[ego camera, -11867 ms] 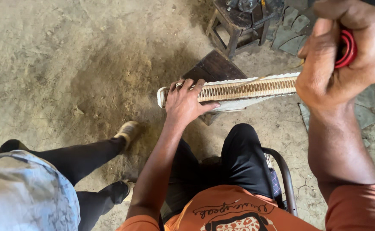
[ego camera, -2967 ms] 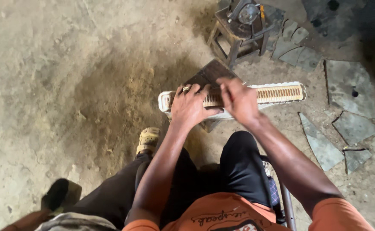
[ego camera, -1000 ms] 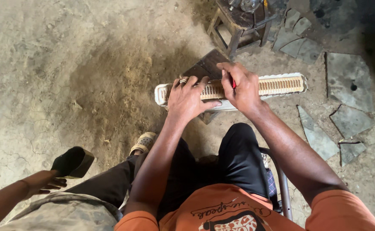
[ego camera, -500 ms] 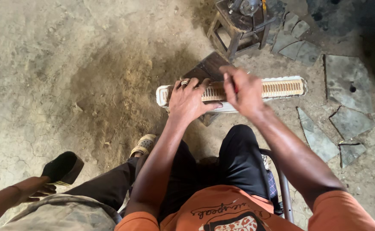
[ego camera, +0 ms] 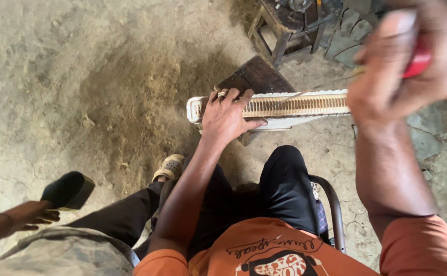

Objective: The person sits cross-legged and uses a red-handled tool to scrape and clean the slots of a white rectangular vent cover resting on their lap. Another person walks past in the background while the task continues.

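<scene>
My left hand [ego camera: 227, 113] presses flat on the near-left part of a long white finned radiator core [ego camera: 295, 105], which rests across a dark wooden block [ego camera: 256, 76] in front of my knees. My right hand [ego camera: 404, 59] is raised close to the camera at the upper right, blurred, with its fingers closed around a red-handled tool [ego camera: 416, 60]. A thin metal shaft [ego camera: 305, 93] runs from that hand down toward the core's fins.
Another person sits at the lower left, with a hand [ego camera: 29, 214] near a black shoe [ego camera: 67, 190] and a sandalled foot [ego camera: 170, 167]. A small wooden stool [ego camera: 284, 23] stands beyond the core. Broken stone slabs [ego camera: 427, 138] lie at right on the dirt floor.
My right hand has lifted off the radiator core and swung up toward the camera with the red-handled tool. My left hand has stayed on the core.
</scene>
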